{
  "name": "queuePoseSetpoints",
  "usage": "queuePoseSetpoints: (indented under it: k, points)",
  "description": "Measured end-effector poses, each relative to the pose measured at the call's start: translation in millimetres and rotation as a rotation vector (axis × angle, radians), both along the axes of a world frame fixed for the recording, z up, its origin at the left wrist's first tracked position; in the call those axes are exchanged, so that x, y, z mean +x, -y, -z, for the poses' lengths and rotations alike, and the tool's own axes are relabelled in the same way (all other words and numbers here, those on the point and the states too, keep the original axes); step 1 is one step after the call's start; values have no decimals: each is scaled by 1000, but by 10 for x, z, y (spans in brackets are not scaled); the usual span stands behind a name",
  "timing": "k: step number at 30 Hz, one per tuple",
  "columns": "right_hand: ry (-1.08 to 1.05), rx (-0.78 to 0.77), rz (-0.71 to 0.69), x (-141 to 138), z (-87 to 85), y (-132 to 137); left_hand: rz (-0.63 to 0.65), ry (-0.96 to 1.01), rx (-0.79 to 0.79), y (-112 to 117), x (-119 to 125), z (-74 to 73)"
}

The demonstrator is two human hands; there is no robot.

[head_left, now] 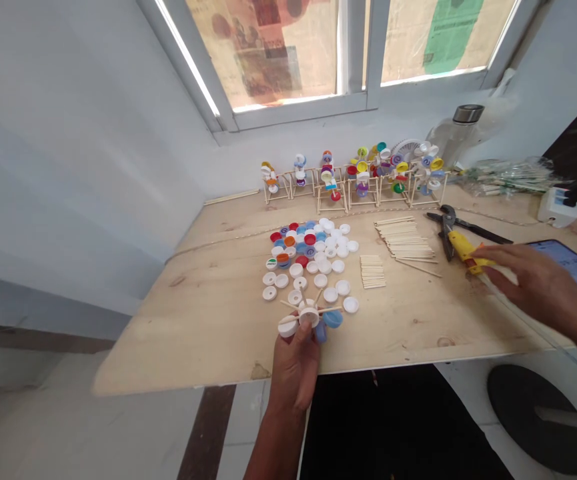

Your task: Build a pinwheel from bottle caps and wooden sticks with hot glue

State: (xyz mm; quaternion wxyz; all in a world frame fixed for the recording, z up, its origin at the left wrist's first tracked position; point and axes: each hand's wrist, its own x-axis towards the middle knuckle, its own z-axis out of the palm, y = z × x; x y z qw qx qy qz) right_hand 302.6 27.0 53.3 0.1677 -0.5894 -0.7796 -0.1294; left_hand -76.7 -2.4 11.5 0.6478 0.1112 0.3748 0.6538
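Note:
My left hand point(298, 363), near the table's front edge, grips a small wheel of bottle caps and wooden sticks. Its white centre cap point(309, 315) has several sticks fanning out, with a white cap point(287, 327) at the left and a blue cap point(333, 319) at the right. Another blue cap hangs lower, beside my fingers. Off to the right, my right hand point(528, 280) is stretched out with thumb and fingers apart, fingertips at the yellow glue gun point(463, 248) lying on the table. Whether they touch it I cannot tell for sure.
Loose bottle caps point(313, 250) spread across the middle. Right of them lie long sticks point(405, 239), short sticks point(372, 271) and black-handled pliers point(478, 229). Cap wheels on stick frames point(363, 183) line the back. A phone point(571, 267) and power strip point(558, 207) sit far right.

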Motion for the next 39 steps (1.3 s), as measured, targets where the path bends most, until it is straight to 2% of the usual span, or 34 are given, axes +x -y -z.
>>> queuePoseSetpoints:
  k: [1,4,8,12,17,21,25,30,32,34,37,39]
  points:
    - [-65,10,-84,-154,30,68,0,3,3,2,-1,-2]
    - [-211,-7,-211,-599,147,236,-2,11,5,10,3,-11]
    - [-379,-179,-241,-1075,222,330,-9,9,11,18,10,-12]
    - [-453,-228,-311,-1444,248,267,-15,20,25,10,6,-2]
    - [-463,-177,-254,-1808,346,155,-16,22,27,-17,-2,0]
    - [-294,-104,-160,-2004,410,95,-2,33,43,-28,12,19]
    - [-147,-111,-99,-2165,480,24,-25,32,56,-34,27,64]
    - [-168,-129,-91,-2141,560,0,-35,10,42,-36,36,76]
    - [-268,-159,-117,-2022,560,37,-40,-11,32,-31,47,63]
    - [-457,-210,-146,-1885,521,97,-50,-36,17,-26,66,48]
    - [-729,-262,-114,-1745,383,198,-41,-82,4,-24,108,26]
    - [-821,-271,-98,-1720,274,246,-19,-113,5,-24,140,12]
